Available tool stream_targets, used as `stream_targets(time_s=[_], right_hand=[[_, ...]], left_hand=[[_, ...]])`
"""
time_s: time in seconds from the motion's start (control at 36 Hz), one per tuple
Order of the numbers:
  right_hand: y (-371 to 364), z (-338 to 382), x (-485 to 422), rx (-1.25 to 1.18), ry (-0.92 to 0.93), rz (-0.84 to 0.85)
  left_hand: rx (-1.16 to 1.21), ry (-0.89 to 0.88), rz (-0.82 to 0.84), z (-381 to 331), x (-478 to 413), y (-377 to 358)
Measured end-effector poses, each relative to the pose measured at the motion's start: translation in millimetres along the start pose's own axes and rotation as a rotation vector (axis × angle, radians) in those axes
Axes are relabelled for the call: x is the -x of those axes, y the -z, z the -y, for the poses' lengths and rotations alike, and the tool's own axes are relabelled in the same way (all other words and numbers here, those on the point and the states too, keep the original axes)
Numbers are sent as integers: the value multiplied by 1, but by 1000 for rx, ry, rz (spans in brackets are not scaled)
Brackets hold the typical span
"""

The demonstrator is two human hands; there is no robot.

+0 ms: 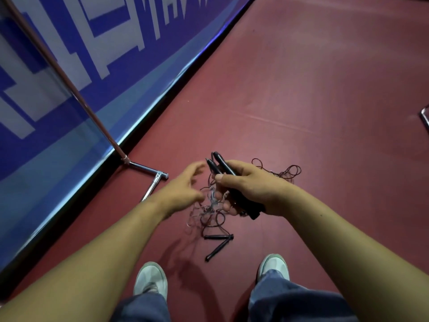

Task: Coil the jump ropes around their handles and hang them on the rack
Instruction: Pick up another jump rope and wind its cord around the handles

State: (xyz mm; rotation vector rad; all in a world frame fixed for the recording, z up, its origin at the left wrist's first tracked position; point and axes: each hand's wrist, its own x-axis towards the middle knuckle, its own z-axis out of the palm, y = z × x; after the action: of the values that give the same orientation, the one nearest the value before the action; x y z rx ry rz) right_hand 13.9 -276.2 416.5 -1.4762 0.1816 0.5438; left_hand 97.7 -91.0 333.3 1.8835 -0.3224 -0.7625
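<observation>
In the middle of the frame my right hand [253, 189] grips two black handles [222, 165] of one jump rope. They lie side by side in my fist, their thin ends pointing to the upper left and my thumb across them. Its thin cord [212, 201] hangs down below the fist in a loose tangle. My left hand [183, 189] is just to the left of this tangle with the fingers spread and relaxed. It is blurred, so I cannot tell if it touches the cord.

A second pair of handles [217, 244] lies on the red floor [301, 89] lower in the centre, above my two light shoes [151, 280]. More cord loops [287, 170] lie on the floor just right of my right hand.

The metal pole of the rack [76, 94] runs from the upper left corner down to its chrome foot [148, 169], left of my left hand. Behind it, a blue banner [116, 54] with white shapes fills the upper left.
</observation>
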Motion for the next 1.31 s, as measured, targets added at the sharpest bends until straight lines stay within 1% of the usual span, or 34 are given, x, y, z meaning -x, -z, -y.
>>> stream_targets(time_s=[0.03, 0.06, 0.08, 0.11, 0.17, 0.22, 0.25, 0.28, 0.31, 0.33, 0.39, 0.5, 0.56, 0.64, 0.69, 0.75, 0.81, 0.83, 0.97, 1.06, 1.17, 1.22, 1.31], right_hand=[[0, 1, 0, 16, 5, 20], [0, 3, 1, 20, 11, 34], [1, 4, 0, 5, 24, 44], [2, 6, 1, -29, 38, 52], [8, 9, 1, -129, 57, 45], [13, 11, 2, -225, 66, 13], [14, 12, 2, -262, 70, -6], [13, 12, 3, -288, 77, -25], [13, 12, 3, -309, 92, -41], [12, 12, 3, -329, 112, -62], [12, 14, 2, -386, 148, -96], [14, 17, 1, -499, 190, -112], [15, 16, 1, -430, 180, -127], [16, 11, 0, -200, 138, -191], [16, 8, -1, -92, 123, -249], [13, 8, -1, -103, 111, -288], [10, 9, -1, -168, 98, -273], [9, 10, -2, -159, 99, -264], [10, 6, -5, 29, 115, -278], [11, 6, -9, 56, 118, -301], [12, 6, -14, 26, 106, -423], [12, 5, -15, -38, 68, -467], [14, 3, -15, -147, 13, -453]], left_hand=[[147, -71, 63, -14, 1, -3], [245, -122, 123, -24, 1, -7], [320, -156, 166, -34, 2, -10], [347, -178, 177, -40, 2, -13], [419, -177, 138, -46, 1, -16], [472, -119, 57, -48, -1, -13], [442, -106, 4, -49, -2, -12], [365, -115, -37, -50, -3, -12], [286, -130, -48, -51, -1, -13], [215, -137, -37, -51, 0, -17], [152, -98, 4, -49, 4, -25], [154, -31, 53, -48, 9, -38], [47, -11, 50, -53, 10, -40], [-196, -24, 54, -58, 13, -46], [-300, -47, 67, -61, 18, -49], [-357, -61, 79, -62, 22, -49], [-383, -60, 90, -63, 25, -48], [-384, -57, 96, -63, 27, -47], [-362, -48, 62, -65, 31, -47], [-315, -96, 47, -68, 34, -45], [-294, -90, 48, -67, 37, -43], [-283, -83, 49, -67, 39, -44], [-308, -87, 71, -68, 44, -47]])
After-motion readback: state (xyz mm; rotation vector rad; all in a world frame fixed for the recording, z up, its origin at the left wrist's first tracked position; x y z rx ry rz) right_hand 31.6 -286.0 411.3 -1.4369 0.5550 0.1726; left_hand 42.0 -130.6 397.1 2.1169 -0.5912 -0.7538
